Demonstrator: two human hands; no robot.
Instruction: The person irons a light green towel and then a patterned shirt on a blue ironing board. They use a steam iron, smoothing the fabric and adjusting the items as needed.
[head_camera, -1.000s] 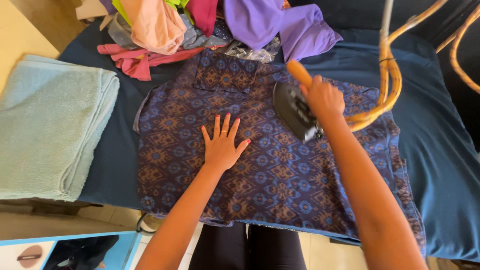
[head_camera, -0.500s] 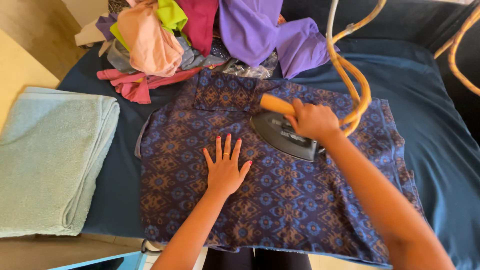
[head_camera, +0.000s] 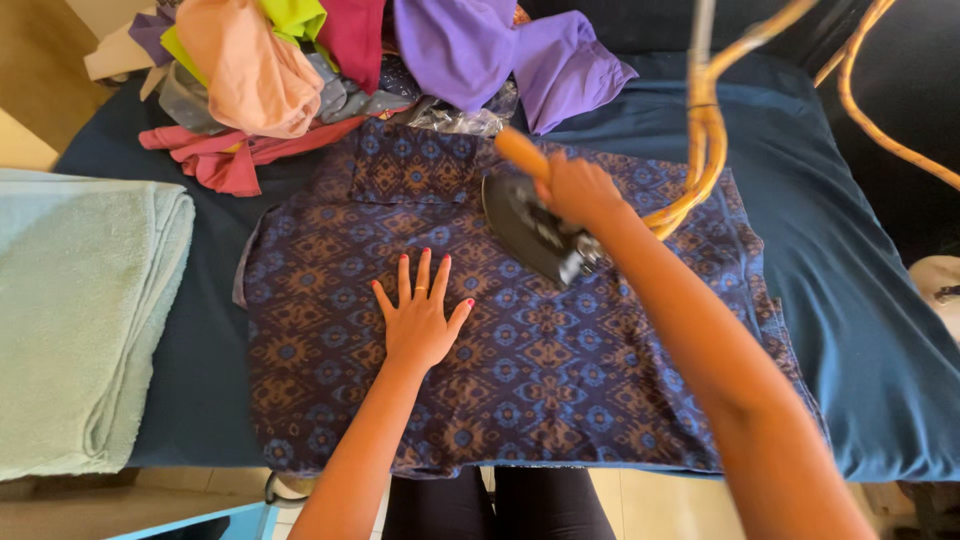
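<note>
On the table (head_camera: 860, 300), covered with a dark blue cloth:
Garment: navy cotton garment with a brown and blue geometric print (head_camera: 520, 370), spread flat across the middle of the table, its lower edge reaching the near edge of the table.
Left hand: left hand (head_camera: 420, 320) lies palm down on the printed garment, left of centre, fingers spread wide and pointing away from the person; it holds nothing. A ring shows on one finger; nails are painted red.
Right hand: right hand (head_camera: 580, 190) is closed around the orange handle of a dark flat iron (head_camera: 535, 230).
Iron: sole down on the upper middle of the garment, just right of the left hand and apart from it; nose points to the upper left.
Cord: yellow-orange braided cord (head_camera: 705, 150) loops up from behind the right hand and runs out of the top of the view.
Far edge: heap of loose clothes (head_camera: 350, 60) in peach, lime, magenta, purple, grey and pink, touching the top of the garment.
Left side: folded pale green towel (head_camera: 80, 320), well apart from both hands.
</note>
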